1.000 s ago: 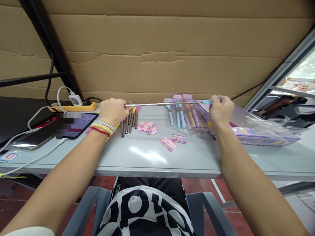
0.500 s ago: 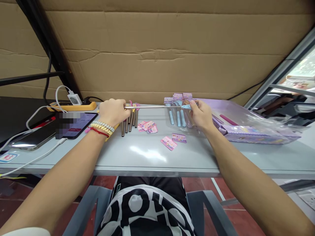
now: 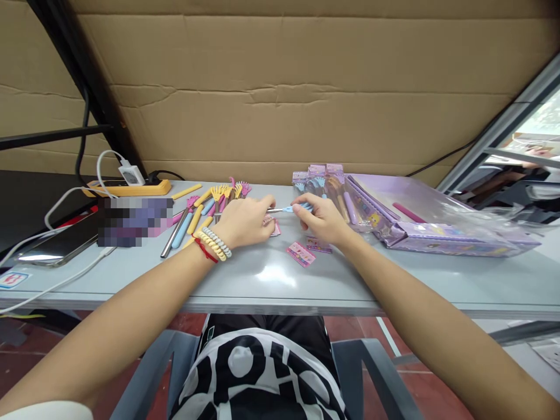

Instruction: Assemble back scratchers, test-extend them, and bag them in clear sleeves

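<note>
A telescopic back scratcher (image 3: 284, 209) with a blue claw head and a short stretch of silver rod spans the gap between my hands. My right hand (image 3: 322, 217) pinches it at the blue head. My left hand (image 3: 245, 223) is closed round the rod end, which is mostly hidden in the fingers. Under and beside my left hand lie small printed cards (image 3: 275, 226), with pink and purple ones (image 3: 301, 254) nearer the front. Left of that hand is a pile of back scratchers with yellow and pink claws (image 3: 217, 192) and loose coloured handle sleeves (image 3: 181, 231).
Bagged back scratchers (image 3: 349, 205) lie behind my right hand. Further right is an open purple box (image 3: 455, 242) with clear plastic over it. Phones (image 3: 59, 242), white cables and a yellow power strip (image 3: 153, 188) occupy the left. A cardboard wall (image 3: 280, 128) closes the back.
My hands have come together and the long rod between them has shortened to a small piece. My left hand moved right, uncovering the sleeves; my right hand moved left, away from the purple box.
</note>
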A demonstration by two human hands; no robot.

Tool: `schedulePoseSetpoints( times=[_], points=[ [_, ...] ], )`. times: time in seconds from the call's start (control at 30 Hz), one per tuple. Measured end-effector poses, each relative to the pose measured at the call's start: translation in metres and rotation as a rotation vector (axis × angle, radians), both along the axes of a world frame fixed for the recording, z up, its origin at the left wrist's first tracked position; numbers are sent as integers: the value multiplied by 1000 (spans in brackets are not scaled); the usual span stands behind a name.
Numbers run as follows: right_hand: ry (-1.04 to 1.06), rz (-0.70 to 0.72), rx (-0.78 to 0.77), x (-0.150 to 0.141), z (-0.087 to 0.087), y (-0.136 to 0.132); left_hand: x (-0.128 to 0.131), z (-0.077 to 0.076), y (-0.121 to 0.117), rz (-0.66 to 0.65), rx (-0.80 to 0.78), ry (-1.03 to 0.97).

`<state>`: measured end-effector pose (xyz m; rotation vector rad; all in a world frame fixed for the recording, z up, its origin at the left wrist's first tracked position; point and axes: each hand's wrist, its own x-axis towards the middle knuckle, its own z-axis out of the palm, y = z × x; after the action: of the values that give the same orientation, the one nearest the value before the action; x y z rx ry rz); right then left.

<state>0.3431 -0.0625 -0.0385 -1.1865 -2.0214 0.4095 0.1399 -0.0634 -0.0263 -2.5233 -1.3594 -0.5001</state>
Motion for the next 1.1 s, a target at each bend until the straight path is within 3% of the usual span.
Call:
schedulePoseSetpoints(
  times=[0.13,0.3,0.53,0.8,0.93,1.1],
  points=[
    [-1,-133,156,13,4,7,-2,-1,5,-89,3,-49],
    [49,-283,273,30,7,10,-11,0,16,-48,-15,-56],
    [-2,-231,92,36,7,13,-18,-2,23,-20,-36,6],
    [-36,-261,157,37,8,13,-18,2,19,-50,-83,-5],
    [107,-254,126,40,6,15,-21,4,20,-34,-123,-10],
    [523,-107,-47,42,12,15,-26,5,23,-48,-141,-49]
  ],
)
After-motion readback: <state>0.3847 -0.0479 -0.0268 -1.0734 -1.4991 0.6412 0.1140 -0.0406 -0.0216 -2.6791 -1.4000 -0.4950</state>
